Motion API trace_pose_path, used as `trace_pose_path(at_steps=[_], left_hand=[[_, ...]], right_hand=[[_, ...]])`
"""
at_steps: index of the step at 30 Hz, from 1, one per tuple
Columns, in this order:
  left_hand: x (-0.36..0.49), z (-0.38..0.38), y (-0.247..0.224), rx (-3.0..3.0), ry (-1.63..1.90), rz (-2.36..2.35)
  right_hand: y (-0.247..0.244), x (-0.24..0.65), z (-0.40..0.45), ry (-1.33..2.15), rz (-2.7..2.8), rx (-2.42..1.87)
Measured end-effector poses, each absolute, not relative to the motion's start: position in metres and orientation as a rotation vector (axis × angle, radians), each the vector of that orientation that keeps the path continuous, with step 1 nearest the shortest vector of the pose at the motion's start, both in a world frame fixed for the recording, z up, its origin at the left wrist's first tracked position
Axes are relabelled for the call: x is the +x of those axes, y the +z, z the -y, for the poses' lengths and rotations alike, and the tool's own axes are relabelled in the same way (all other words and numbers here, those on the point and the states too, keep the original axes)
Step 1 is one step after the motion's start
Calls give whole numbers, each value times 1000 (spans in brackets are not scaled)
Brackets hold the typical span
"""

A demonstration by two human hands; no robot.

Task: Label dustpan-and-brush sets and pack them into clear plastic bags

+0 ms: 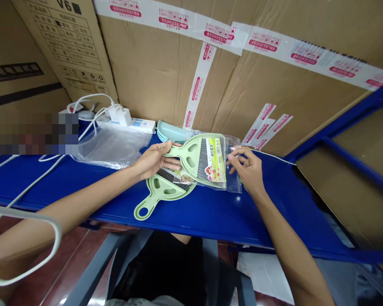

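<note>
My left hand (156, 160) grips the handle of a light green dustpan and brush set (191, 158), held above the table. The set's dark bristles and a printed card (215, 159) show through a clear plastic bag (233, 182) around its wide end. At the bag's right edge, my right hand (249, 169) has its thumb and fingers pinched together on the plastic. A second green dustpan and brush set (166, 190) lies on the blue table below, partly hidden by the first one. Its ringed handle points toward me.
Light blue dustpans (170, 131) lie behind the green sets. Clear plastic bags (115, 146) rest to the left, near a white power strip (142, 125) with chargers and loose cables. Large cardboard boxes (153, 68) wall the back of the blue table (210, 216).
</note>
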State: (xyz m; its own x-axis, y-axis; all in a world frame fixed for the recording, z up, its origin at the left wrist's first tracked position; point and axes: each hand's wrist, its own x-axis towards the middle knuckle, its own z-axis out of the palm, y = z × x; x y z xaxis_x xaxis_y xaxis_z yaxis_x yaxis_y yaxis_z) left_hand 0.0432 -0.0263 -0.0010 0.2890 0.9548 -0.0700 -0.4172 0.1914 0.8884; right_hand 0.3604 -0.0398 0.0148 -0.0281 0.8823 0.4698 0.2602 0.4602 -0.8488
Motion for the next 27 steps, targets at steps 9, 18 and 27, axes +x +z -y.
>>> trace_pose_path(at_steps=[9,18,27], left_hand=[[43,27,-3,919,1083,-735],[43,28,-1,914,1084,-747],[43,28,-3,915,1082,-726]], right_hand=[[18,360,42,826,1624,-1003],[17,361,40,802,1679,-1023],[17,362,42,836,1792,-1040]])
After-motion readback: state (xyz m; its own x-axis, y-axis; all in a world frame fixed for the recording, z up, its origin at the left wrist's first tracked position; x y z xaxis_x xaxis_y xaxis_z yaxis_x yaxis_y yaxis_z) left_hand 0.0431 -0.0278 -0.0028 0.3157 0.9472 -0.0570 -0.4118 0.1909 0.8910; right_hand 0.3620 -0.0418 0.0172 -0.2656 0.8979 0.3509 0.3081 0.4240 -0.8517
